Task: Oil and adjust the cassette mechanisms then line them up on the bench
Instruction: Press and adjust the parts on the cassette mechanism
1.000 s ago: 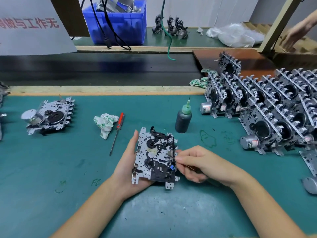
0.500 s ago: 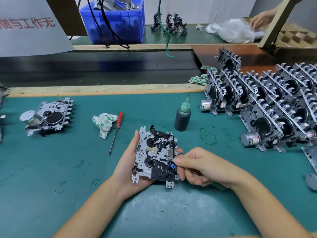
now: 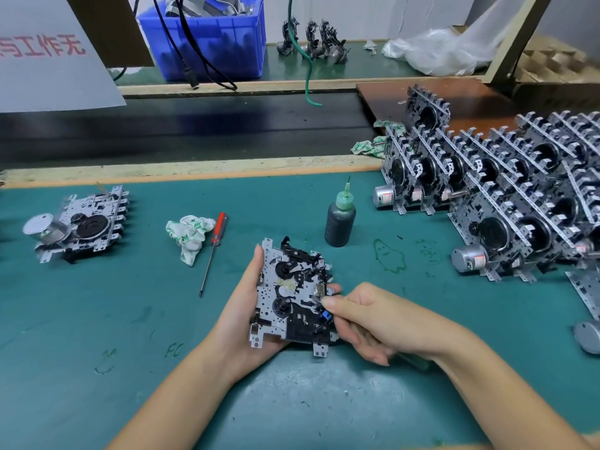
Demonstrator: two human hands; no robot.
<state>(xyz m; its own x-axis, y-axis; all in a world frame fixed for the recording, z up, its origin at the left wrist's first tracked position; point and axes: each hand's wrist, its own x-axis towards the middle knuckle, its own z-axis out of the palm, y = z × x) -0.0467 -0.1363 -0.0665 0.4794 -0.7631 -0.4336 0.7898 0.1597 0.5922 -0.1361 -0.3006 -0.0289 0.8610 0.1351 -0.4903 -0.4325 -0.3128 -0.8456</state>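
Observation:
My left hand point(image 3: 240, 306) holds a metal cassette mechanism point(image 3: 292, 297) from its left side and underneath, face up, just above the green bench mat point(image 3: 130, 319). My right hand point(image 3: 367, 319) grips a thin tool with a green handle point(image 3: 414, 358). The fingertips and the tool's tip are at the mechanism's right edge, by a small blue part. A dark oil bottle point(image 3: 340, 219) with a green nozzle stands upright behind the mechanism. Several mechanisms point(image 3: 506, 196) stand in rows on the right. One more mechanism point(image 3: 81, 222) lies at the left.
A red-handled screwdriver point(image 3: 214, 245) and a crumpled rag point(image 3: 190, 235) lie left of the bottle. A loose motor point(image 3: 589, 339) sits at the right edge. Behind the mat run a black conveyor belt point(image 3: 194, 125) and a shelf with a blue bin point(image 3: 211, 37).
Both hands stay on the held mechanism, the right hand barely shifting at its right edge. Another person's hand seen at the back right earlier is out of view now.

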